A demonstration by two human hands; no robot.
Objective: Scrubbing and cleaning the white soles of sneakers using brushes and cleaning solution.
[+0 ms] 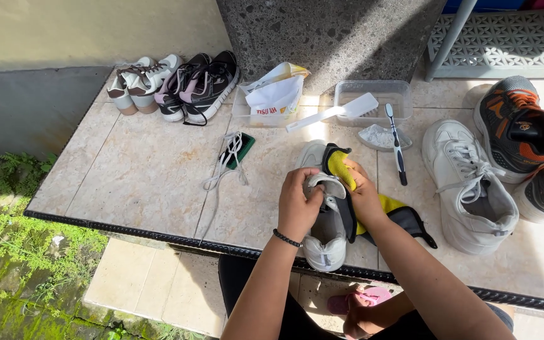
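Under our left hand [298,204] sits a white shoe [325,217] on the smooth tile ledge [146,182]; we grip its open top, and our fingers hide part of it. Our right hand [363,192] presses a soft yellow cloth [341,169] against the shoe, so its fingertips are covered. Beyond that hand lie a thin toothbrush [397,148] and a white brush [338,112]. Orange shoes [524,132] far right are cut off.
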